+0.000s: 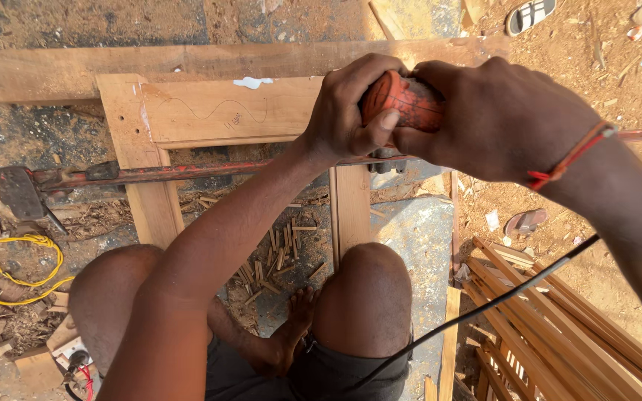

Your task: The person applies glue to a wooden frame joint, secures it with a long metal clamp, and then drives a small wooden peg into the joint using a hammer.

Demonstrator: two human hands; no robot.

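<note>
Both my hands grip a red-orange power tool (409, 100) held over a wooden frame (209, 111). My left hand (347, 111) wraps the tool's body from the left, thumb across it. My right hand (499, 119) closes over its right end; a red thread band circles that wrist. The tool's lower part (386, 160) meets the frame's upright rail (351, 204). A long rusty red bar clamp (150, 174) runs across the frame, its head (20, 191) at the left. A black cord (484, 304) trails down to the right. My knees are below the frame.
A pile of thin wooden strips (551, 327) lies at the lower right. Small offcuts (276, 256) litter the ground between the rails. A yellow cable (16, 267) coils at the left near a white socket (72, 349). Sandals (529, 15) lie on the sawdust-covered ground.
</note>
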